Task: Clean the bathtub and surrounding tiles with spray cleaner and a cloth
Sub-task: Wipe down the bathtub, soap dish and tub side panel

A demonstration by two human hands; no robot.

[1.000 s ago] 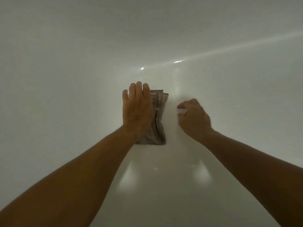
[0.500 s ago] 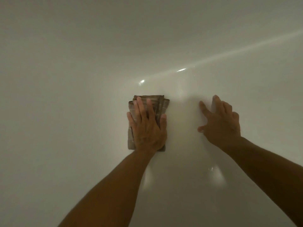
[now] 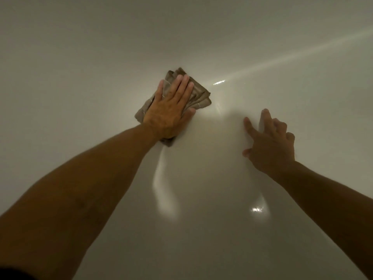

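The view is filled by the smooth white inside of the bathtub (image 3: 80,98), dimly lit. A folded grey-brown cloth (image 3: 198,93) lies against the tub surface near the middle. My left hand (image 3: 171,110) presses flat on the cloth with straight fingers, covering most of it. To the right, my right hand (image 3: 268,142) rests on the bare tub surface with its fingertips, index finger and thumb stretched out, the other fingers loosely bent; it holds nothing. No spray bottle is in view.
A bright streak of reflected light (image 3: 302,55) runs up to the right across the tub wall. Wet glints (image 3: 257,209) show on the tub surface below my hands.
My left hand has slid the cloth up and to the left and turned it at an angle. My right hand has stayed on the tub surface at the right.
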